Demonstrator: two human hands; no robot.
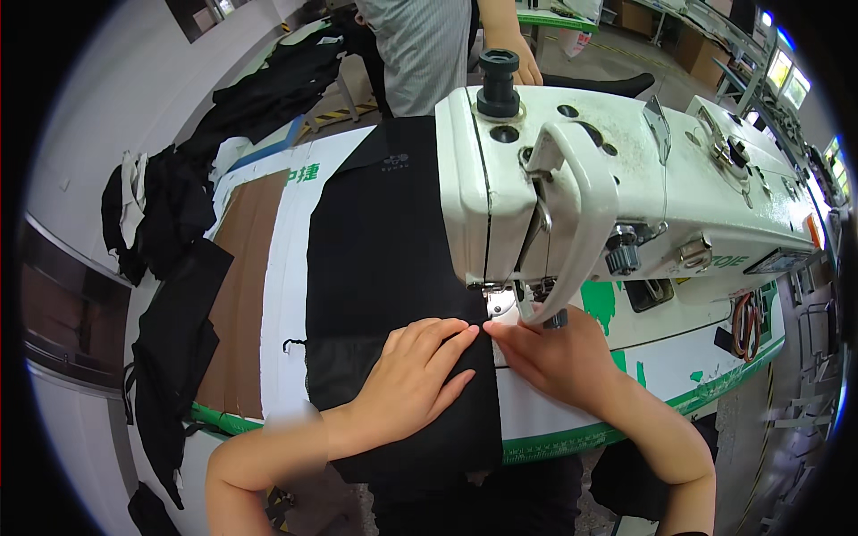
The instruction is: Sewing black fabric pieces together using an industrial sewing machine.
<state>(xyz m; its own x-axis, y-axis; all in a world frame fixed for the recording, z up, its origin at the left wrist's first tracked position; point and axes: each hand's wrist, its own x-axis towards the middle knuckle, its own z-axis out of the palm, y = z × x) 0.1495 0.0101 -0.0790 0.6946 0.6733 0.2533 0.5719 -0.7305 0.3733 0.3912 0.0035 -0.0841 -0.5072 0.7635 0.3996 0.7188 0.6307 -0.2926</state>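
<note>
A black fabric piece (375,250) lies on the sewing machine's white bed, its right edge running close by the needle area. My left hand (407,375) rests flat on the fabric with its fingers extended and thumb apart. Just right of it, my right hand (563,362) has thumb and fingertips drawn together at the fabric's right edge, in front of the presser foot (492,290). Part of that grip is hidden by the hand itself. Above both hands stands the white sewing machine (617,188), its curved guard partly covering the needle.
Brown cardboard (237,304) lies on the table left of the fabric. Further left hang black garment pieces (170,357), with more black cloth (277,85) behind. Another person (424,54) stands beyond the machine. A green measuring edge (572,440) borders the table front.
</note>
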